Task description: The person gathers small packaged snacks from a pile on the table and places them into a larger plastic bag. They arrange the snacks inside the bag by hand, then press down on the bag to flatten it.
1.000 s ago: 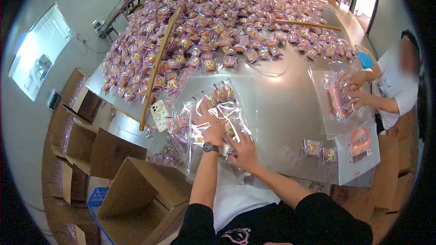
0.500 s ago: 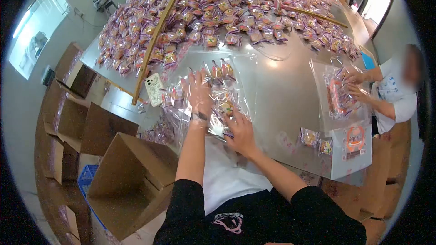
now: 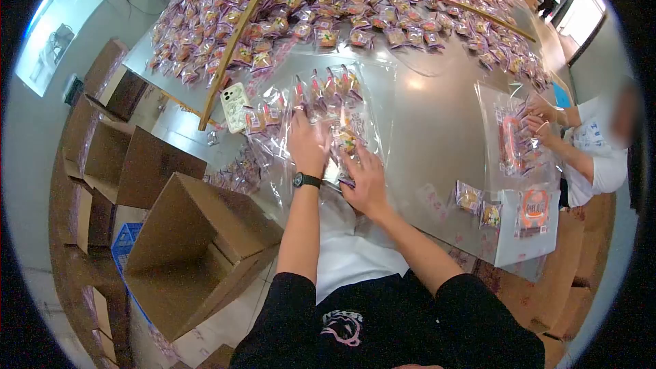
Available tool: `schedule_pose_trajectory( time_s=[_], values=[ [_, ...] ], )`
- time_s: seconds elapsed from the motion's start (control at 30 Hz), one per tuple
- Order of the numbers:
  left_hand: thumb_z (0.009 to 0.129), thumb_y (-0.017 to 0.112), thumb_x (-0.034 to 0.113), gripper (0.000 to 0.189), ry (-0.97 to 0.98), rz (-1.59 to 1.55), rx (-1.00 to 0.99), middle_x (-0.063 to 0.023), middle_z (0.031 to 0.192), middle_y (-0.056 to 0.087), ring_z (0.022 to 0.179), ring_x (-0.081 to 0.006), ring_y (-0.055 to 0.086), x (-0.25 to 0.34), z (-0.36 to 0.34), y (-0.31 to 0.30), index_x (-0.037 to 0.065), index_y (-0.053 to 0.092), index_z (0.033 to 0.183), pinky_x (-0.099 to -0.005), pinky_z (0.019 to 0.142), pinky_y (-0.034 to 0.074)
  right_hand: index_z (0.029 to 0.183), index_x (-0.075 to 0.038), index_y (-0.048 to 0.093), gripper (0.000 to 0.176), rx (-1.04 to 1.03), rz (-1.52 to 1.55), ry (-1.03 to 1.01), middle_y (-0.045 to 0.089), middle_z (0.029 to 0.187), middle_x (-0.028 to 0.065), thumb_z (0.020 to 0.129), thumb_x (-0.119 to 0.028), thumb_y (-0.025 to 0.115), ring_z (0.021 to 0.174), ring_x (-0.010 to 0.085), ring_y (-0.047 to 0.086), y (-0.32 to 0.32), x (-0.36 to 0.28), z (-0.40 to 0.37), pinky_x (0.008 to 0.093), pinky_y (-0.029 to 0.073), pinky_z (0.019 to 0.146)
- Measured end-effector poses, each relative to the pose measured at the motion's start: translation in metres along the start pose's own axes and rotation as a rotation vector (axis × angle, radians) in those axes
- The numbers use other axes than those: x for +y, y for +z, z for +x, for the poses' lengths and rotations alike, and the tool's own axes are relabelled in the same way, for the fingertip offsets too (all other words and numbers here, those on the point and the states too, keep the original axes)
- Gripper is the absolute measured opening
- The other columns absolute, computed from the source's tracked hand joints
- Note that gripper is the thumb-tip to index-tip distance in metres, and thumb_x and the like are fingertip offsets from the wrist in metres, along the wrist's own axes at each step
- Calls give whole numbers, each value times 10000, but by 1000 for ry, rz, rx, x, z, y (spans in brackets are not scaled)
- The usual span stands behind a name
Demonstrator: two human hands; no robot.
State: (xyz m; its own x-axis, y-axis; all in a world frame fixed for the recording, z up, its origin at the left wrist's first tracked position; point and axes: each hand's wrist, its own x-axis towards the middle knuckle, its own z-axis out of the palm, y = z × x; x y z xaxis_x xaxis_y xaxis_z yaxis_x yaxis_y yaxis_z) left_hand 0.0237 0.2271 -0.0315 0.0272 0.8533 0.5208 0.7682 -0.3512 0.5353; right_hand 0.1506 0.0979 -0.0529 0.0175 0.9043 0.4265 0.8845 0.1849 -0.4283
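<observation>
A large clear plastic bag (image 3: pixel 379 106) lies on the metal table in front of me. Inside its far end stands a row of small wrapped snack packets (image 3: pixel 331 87). My left hand (image 3: pixel 309 145), with a dark watch at the wrist, reaches over the bag's left part; its fingers are extended, the tips partly lost in glare. Just below a single wrapped packet (image 3: pixel 348 141), my right hand (image 3: pixel 366 181) has its fingers apart, the fingertips close against that packet. To the left of my left hand, two more packets (image 3: pixel 262 119) sit at the bag's side.
A heap of wrapped packets (image 3: pixel 328 10) covers the table's far side, crossed by a wooden strip (image 3: pixel 239 44). A phone (image 3: pixel 234 107) lies at left. Open cardboard boxes (image 3: pixel 198 246) stand lower left. At right, a co-worker (image 3: pixel 588 137) handles another bag (image 3: pixel 492 130).
My left hand has drawn back slightly toward me, showing more of the packet row. My right hand stays near the single packet. The view has shifted slightly; the co-worker's hands still work at their bag.
</observation>
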Motion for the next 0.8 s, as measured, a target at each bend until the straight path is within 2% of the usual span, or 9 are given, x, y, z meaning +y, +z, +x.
schedule_pose_trajectory(
  time_s=[0.1, 0.23, 0.37, 0.43, 0.5, 0.53, 0.63, 0.67, 0.8],
  values=[
    [835, 708, 219, 681, -96, 21, -50, -259, 1250, 612, 1133, -439, 590, 6, 19, 1, -36, 495, 1429, -491, 949, 506, 1473, -133, 542, 792, -33, 18, 20, 385, 1581, 241, 732, -235, 800, 1317, 418, 465, -3, -1, 1, 531, 361, 1138],
    [849, 662, 189, 506, -119, -87, 107, -256, 1193, 663, 1137, -414, 608, -1, 24, 3, -65, 611, 1283, -498, 934, 484, 1488, -144, 532, 805, -45, 49, 27, 380, 1585, 240, 735, -233, 802, 1337, 417, 453, 0, 2, -2, 532, 358, 1143],
    [868, 653, 155, 397, -417, -200, -82, -276, 1106, 687, 1007, -424, 658, 15, 11, -15, -66, 657, 1197, -492, 899, 506, 1480, -146, 539, 795, -21, 61, 31, 383, 1580, 241, 729, -213, 793, 1340, 418, 448, 2, 2, -1, 531, 358, 1144],
    [859, 644, 156, 387, -275, -87, 201, -289, 1075, 697, 959, -421, 674, -8, 5, 18, -74, 666, 1169, -481, 890, 512, 1465, -147, 553, 777, -6, 68, 32, 394, 1570, 243, 726, -201, 785, 1336, 418, 451, 3, 3, -2, 527, 360, 1143],
    [859, 638, 159, 394, -199, -353, 227, -299, 1113, 689, 1004, -421, 666, -7, 8, 9, -78, 664, 1172, -478, 912, 505, 1448, -151, 569, 755, 17, 70, 22, 416, 1554, 245, 723, -193, 775, 1328, 418, 456, 3, 2, -1, 520, 362, 1143],
    [867, 654, 163, 410, -425, -396, 11, -301, 1177, 664, 1075, -431, 641, 3, 10, -5, -68, 651, 1205, -486, 930, 492, 1463, -138, 546, 780, 16, 93, 29, 430, 1544, 245, 719, -183, 774, 1322, 419, 465, 2, 2, 0, 516, 362, 1145],
    [875, 690, 198, 431, -329, -153, -70, -284, 1217, 650, 1138, -422, 617, 3, -5, -10, -45, 648, 1229, -486, 965, 481, 1504, -96, 476, 847, 54, 212, 68, 457, 1521, 242, 709, -141, 763, 1308, 420, 488, 1, 6, 1, 497, 373, 1141],
    [899, 707, 227, 447, -46, -173, -2, -241, 1151, 661, 1068, -419, 617, -2, -25, -4, -23, 651, 1265, -489, 936, 476, 1515, -79, 452, 864, 92, 289, 81, 458, 1520, 238, 707, -118, 755, 1308, 421, 495, 6, 11, 4, 487, 384, 1133],
    [851, 775, 285, 520, -77, -10, -132, -228, 1275, 625, 1167, -423, 568, 14, -50, -11, 5, 647, 1270, -489, 988, 457, 1549, 9, 320, 881, 54, 507, 192, 484, 1483, 261, 785, -66, 754, 1332, 412, 498, -7, 10, 13, 452, 390, 1147]
  ],
)
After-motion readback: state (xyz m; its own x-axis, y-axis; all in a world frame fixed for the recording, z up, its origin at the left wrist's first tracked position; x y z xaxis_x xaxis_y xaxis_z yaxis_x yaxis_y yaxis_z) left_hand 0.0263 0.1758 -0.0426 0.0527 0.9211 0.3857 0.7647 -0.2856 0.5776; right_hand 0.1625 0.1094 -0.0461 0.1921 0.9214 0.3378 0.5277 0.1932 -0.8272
